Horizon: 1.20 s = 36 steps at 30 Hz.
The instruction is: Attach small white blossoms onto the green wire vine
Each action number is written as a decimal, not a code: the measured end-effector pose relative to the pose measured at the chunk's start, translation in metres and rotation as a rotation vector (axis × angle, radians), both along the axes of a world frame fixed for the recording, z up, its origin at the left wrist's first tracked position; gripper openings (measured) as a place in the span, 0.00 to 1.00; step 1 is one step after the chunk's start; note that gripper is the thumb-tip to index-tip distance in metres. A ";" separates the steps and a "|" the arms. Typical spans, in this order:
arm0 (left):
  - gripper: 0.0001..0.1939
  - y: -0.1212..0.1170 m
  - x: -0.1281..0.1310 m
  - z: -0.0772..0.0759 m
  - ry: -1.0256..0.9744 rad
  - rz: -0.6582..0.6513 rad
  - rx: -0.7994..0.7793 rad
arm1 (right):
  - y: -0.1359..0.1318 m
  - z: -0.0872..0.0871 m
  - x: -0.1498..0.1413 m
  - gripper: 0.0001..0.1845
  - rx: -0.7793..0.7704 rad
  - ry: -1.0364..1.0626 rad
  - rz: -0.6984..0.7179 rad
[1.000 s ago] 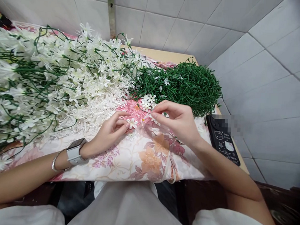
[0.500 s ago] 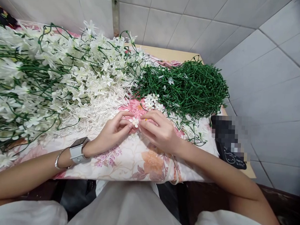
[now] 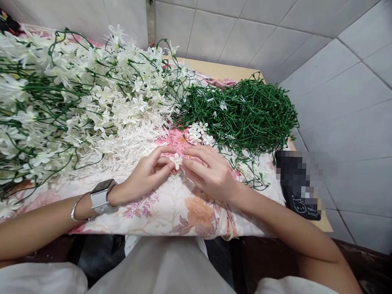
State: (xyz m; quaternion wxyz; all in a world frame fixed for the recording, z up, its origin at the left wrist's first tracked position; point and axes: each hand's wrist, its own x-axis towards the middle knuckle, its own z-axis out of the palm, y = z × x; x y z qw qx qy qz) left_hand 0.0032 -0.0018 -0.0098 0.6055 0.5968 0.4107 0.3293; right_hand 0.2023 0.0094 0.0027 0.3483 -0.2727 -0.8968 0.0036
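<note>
A small white artificial flower (image 3: 176, 161) sits between my two hands, close above the flowered cloth (image 3: 171, 210). My left hand (image 3: 150, 170) pinches it between thumb and fingers. From the other side my right hand (image 3: 209, 171) has its fingers curled and drawn together right beside the petals; whether something thin is in them is hidden. Just beyond my fingertips lie several loose white flower heads (image 3: 198, 133). A big heap of white artificial flowers on green stems (image 3: 110, 97) covers the left side. Behind my right hand is a bundle of bare green plastic stems (image 3: 251, 112).
White thread-like stamens (image 3: 135, 136) are heaped at the near edge of the flower pile. A dark case with a cartoon print (image 3: 301, 206), partly blurred out, lies at the right edge of the table board (image 3: 325, 222). Tiled walls (image 3: 216, 32) close off the back and right.
Both hands stay in nearly the same place. The small flower has turned slightly and shows its face more fully, and my right fingertips have shifted a little off it.
</note>
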 end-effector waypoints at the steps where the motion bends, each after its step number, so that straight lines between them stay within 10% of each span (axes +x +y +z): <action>1: 0.16 0.000 0.000 0.000 0.001 -0.002 0.002 | 0.000 -0.001 0.000 0.04 0.021 -0.017 0.008; 8: 0.15 -0.001 0.001 0.000 0.026 -0.014 0.051 | -0.003 -0.007 -0.001 0.05 0.022 -0.036 0.054; 20: 0.17 -0.007 -0.004 0.002 0.216 -0.077 0.249 | -0.003 0.001 -0.001 0.01 -0.997 0.494 0.030; 26: 0.17 -0.008 -0.003 0.003 0.259 -0.091 0.267 | -0.003 -0.006 -0.005 0.05 -1.165 0.738 0.067; 30: 0.18 -0.006 -0.002 0.002 0.165 -0.081 0.161 | -0.006 -0.009 -0.006 0.05 -0.994 0.717 0.014; 36: 0.15 0.003 0.002 0.005 -0.167 -0.095 -0.226 | -0.007 -0.004 0.001 0.07 -0.081 0.254 0.183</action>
